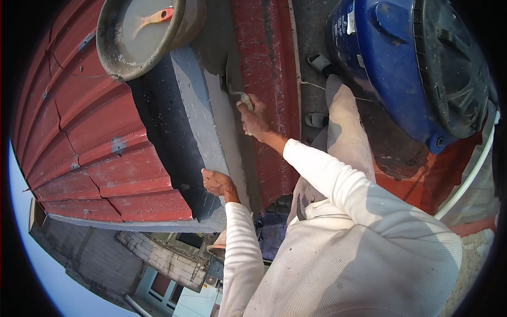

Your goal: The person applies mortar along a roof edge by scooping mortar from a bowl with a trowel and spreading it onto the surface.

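Trowel: the small hand trowel [228, 82] is at the upper stretch of the grey ledge, its thin blade seen nearly edge-on against the wet mortar; whether it presses in or only skims cannot be told.
Right hand: the right hand [255, 119] grasps the trowel's mortar-smeared handle [246, 100], fingers wrapped round it.
Left hand: the left hand [217, 183] is over the lower part of the ledge, fingers curled in a loose fist; its inside is hidden, as is whether it touches the surface.
Mortar band: a darker grey mortar band [240, 164] runs lengthwise along the ledge, beside the red sheet.
Ledge: the pale blue-grey face of the ledge [189, 90] slopes between the mortar and a black shadowed strip [168, 124].
Bucket: a round, crusted bucket [192, 24] at the ledge's upper end holds cloudy grey liquid; a brush with an orange-red handle [158, 16] leans in it.
Roofing: scuffed red ribbed metal roofing [100, 150] spreads left of the black strip; a narrower red sheet [270, 68] lies right of the mortar.
Footing: the wearer's legs, in beige trousers [346, 121], reach to dark sandals [317, 120] on the grey floor.
Drum: a blue plastic drum [377, 58] with a black lid [451, 68] is at the upper right, near the feet.
Beyond: a pale pipe [478, 166] curves near the right rim; grey block walls [100, 259] show at lower left.
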A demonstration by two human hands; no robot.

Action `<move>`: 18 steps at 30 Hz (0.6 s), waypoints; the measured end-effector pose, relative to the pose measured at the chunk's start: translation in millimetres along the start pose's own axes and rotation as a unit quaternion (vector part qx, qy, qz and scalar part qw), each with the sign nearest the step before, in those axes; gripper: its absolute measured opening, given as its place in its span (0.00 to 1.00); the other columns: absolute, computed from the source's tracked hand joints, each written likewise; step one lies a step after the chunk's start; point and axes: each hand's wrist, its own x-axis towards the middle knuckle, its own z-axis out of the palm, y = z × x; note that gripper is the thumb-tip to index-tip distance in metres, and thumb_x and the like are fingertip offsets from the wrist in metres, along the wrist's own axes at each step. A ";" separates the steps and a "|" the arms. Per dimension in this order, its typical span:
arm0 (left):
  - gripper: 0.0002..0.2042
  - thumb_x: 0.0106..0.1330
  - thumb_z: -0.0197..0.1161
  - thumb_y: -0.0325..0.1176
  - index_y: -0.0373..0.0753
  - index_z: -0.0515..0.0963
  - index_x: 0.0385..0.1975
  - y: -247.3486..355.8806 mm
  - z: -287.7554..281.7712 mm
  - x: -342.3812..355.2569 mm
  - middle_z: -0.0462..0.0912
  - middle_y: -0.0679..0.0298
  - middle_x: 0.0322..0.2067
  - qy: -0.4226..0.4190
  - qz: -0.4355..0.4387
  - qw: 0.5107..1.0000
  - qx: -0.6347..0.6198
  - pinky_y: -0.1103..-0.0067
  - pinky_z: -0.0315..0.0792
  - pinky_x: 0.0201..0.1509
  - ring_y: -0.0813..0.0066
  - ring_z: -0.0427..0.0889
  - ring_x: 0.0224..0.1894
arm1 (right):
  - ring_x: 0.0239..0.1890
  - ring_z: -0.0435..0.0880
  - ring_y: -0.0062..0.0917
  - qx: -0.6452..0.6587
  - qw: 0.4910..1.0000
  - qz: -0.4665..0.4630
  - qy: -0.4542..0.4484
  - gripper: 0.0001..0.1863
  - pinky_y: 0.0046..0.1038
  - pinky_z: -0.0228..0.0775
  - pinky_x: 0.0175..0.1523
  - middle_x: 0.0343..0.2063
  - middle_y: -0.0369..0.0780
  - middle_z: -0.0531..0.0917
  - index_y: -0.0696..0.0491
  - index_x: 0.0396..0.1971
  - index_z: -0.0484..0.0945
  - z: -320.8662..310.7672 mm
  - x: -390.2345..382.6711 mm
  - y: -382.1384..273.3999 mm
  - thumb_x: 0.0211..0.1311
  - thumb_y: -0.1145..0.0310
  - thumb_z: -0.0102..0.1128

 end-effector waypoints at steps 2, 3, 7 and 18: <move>0.30 0.79 0.44 0.50 0.27 0.86 0.42 1.7 2.8 2.3 0.88 0.38 0.44 0.011 0.002 1.000 -0.012 0.49 0.72 0.53 0.33 0.85 0.45 | 0.15 0.75 0.18 0.005 0.999 -0.033 -0.023 0.13 0.25 0.68 0.17 0.21 0.34 0.76 0.55 0.47 0.78 8.2 -6.9 -13.1 0.74 0.61 0.61; 0.30 0.79 0.44 0.50 0.27 0.86 0.42 -0.6 3.8 4.1 0.88 0.38 0.44 0.013 0.000 1.000 -0.014 0.49 0.72 0.53 0.33 0.85 0.45 | 0.15 0.75 0.18 -0.008 0.997 -0.058 -0.056 0.15 0.25 0.68 0.18 0.22 0.34 0.77 0.55 0.48 0.79 3.7 -20.7 -14.7 0.73 0.60 0.62; 0.30 0.79 0.44 0.52 0.29 0.87 0.44 -2.6 6.8 6.2 0.89 0.39 0.45 0.006 -0.011 1.000 0.001 0.50 0.73 0.54 0.33 0.85 0.46 | 0.20 0.80 0.24 -0.056 0.997 -0.055 -0.028 0.19 0.30 0.76 0.27 0.25 0.38 0.80 0.58 0.51 0.78 2.0 -27.7 -11.8 0.72 0.58 0.64; 0.29 0.78 0.46 0.53 0.33 0.88 0.49 -0.1 6.7 5.3 0.89 0.43 0.47 0.008 -0.028 1.000 0.000 0.50 0.75 0.55 0.35 0.86 0.48 | 0.11 0.71 0.16 -0.007 0.999 -0.032 0.013 0.15 0.25 0.66 0.14 0.20 0.33 0.74 0.55 0.50 0.78 -3.0 -0.7 -11.9 0.73 0.59 0.62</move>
